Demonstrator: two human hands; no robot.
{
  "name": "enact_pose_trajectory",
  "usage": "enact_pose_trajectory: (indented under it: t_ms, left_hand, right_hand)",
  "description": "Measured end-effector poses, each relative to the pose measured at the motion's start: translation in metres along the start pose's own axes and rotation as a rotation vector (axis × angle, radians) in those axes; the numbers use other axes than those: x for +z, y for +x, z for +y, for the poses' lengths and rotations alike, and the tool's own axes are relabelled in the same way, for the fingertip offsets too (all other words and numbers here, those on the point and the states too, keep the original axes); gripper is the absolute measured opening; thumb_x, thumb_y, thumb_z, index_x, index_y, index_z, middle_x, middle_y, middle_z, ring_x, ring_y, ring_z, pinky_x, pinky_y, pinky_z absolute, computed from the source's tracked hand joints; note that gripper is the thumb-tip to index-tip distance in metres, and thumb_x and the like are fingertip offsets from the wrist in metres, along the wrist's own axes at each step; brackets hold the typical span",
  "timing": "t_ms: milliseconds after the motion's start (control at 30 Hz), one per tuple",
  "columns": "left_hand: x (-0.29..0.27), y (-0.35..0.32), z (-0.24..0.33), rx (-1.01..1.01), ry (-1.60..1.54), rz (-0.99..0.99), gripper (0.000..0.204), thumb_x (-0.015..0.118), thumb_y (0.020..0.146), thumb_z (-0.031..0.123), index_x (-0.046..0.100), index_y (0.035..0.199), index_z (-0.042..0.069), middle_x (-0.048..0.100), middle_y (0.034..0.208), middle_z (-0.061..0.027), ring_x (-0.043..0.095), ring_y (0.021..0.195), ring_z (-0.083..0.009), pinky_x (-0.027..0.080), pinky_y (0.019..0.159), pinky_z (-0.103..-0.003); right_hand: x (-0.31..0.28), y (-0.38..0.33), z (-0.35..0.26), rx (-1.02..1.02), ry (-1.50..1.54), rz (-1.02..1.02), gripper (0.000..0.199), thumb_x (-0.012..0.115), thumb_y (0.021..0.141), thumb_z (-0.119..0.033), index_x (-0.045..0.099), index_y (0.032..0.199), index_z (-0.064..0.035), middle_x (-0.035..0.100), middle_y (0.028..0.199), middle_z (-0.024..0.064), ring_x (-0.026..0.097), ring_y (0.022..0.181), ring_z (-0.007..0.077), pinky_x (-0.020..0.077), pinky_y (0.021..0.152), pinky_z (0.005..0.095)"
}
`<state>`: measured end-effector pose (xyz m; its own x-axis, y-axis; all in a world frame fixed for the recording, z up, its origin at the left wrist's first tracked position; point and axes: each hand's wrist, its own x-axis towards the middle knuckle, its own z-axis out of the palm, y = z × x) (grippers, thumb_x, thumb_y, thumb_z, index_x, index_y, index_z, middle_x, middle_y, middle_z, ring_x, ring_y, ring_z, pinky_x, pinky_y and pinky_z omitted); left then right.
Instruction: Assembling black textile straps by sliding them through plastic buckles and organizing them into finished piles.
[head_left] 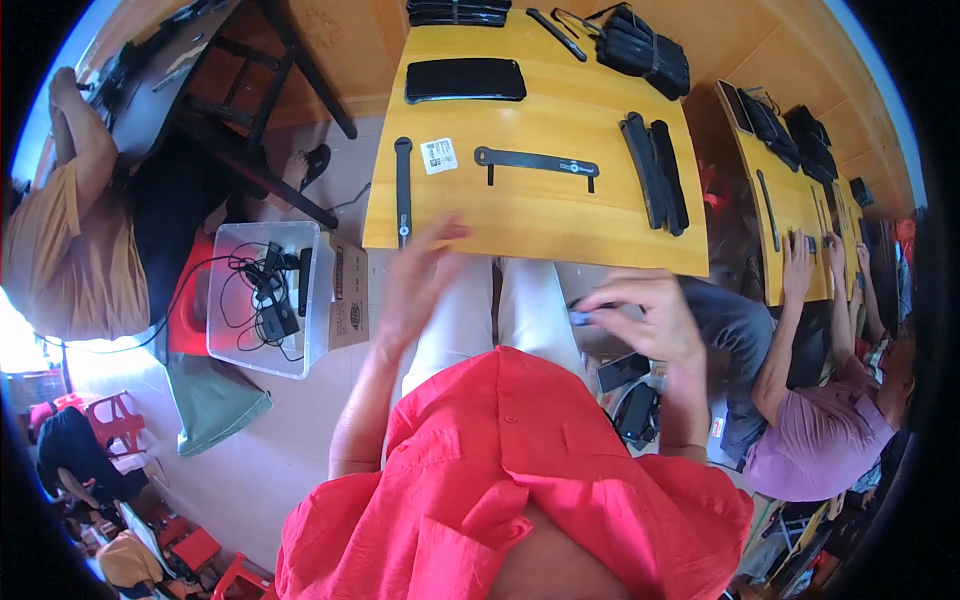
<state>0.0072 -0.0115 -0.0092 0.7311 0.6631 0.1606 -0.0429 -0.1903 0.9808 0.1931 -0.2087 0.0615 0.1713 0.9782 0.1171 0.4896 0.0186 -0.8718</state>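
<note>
My left hand point(422, 288), blurred by motion, is raised at the table's near edge with its fingers apart and nothing seen in it. Just beyond it a black strap point(403, 185) with a slotted end lies lengthwise. My right hand point(648, 312) is closed in a pinch above my lap, below the table edge. A small dark and bluish thing point(580, 317) shows at its fingertips, too blurred to name. On the table, another black strap point(535, 162) lies crosswise, two short black strips under it. Left of that strap is a white printed label sheet point(438, 156).
Several black straps point(655, 175) lie in a pile on the table's right point(560, 225). Farther back are a black stack point(465, 80) and a tied black bundle point(645, 52). A clear bin point(315, 350) with cables stands lower left. Co-workers sit on both sides.
</note>
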Motion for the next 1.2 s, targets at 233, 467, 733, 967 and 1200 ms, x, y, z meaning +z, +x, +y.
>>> enact_pose_trajectory:
  t_ms: [233,467,733,967,1200]
  left_hand:
    - [0.035,0.006,0.024,-0.409,-0.331,-0.712,0.032,0.066,0.082,0.016,0.055,0.108,0.002,0.057,0.077,-0.0014,0.051,0.067,-0.0082,0.043,0.059,-0.022]
    - [0.001,0.028,-0.027,-0.528,-0.157,-0.572,0.013,0.059,0.086,0.012,0.062,0.091,0.001,0.058,0.069,-0.0002,0.051,0.059,-0.0038,0.042,0.052,-0.018]
    - [0.01,0.07,-0.054,-0.527,-0.172,-0.157,0.01,0.062,0.083,0.009,0.063,0.088,0.0,0.062,0.071,-0.0029,0.058,0.059,-0.0077,0.049,0.053,-0.02]
    - [0.014,0.103,-0.079,-0.564,-0.39,0.076,0.014,0.064,0.082,0.008,0.063,0.093,0.0,0.063,0.077,-0.0044,0.06,0.06,-0.0096,0.052,0.055,-0.02]
    - [0.02,0.12,-0.102,-0.435,-0.205,0.16,0.015,0.062,0.084,0.008,0.063,0.096,0.0,0.062,0.078,-0.0025,0.058,0.064,-0.0074,0.048,0.055,-0.018]
  right_hand:
    - [0.002,0.016,0.007,0.169,0.068,0.187,0.019,0.062,0.073,0.009,0.064,0.091,0.0036,0.06,0.074,0.0077,0.062,0.063,0.0141,0.0477,0.056,0.0213]
    - [-0.007,-0.003,0.089,0.427,0.26,0.408,0.013,0.064,0.077,0.004,0.063,0.09,0.0024,0.059,0.064,0.003,0.059,0.058,0.0077,0.047,0.051,0.0191]
    - [-0.012,0.019,0.145,0.479,0.495,0.601,0.011,0.068,0.077,-0.005,0.063,0.085,0.0002,0.062,0.064,0.0037,0.057,0.052,0.0069,0.0475,0.049,0.0182]
    - [-0.015,0.048,0.17,0.495,0.674,0.679,0.014,0.067,0.08,-0.012,0.064,0.088,-0.0006,0.063,0.069,0.0045,0.06,0.056,0.0083,0.0493,0.051,0.0191]
    - [-0.016,0.07,0.192,0.51,0.579,0.726,0.012,0.068,0.078,-0.009,0.066,0.086,-0.0002,0.064,0.07,0.0043,0.057,0.059,0.0067,0.0434,0.046,0.0178]
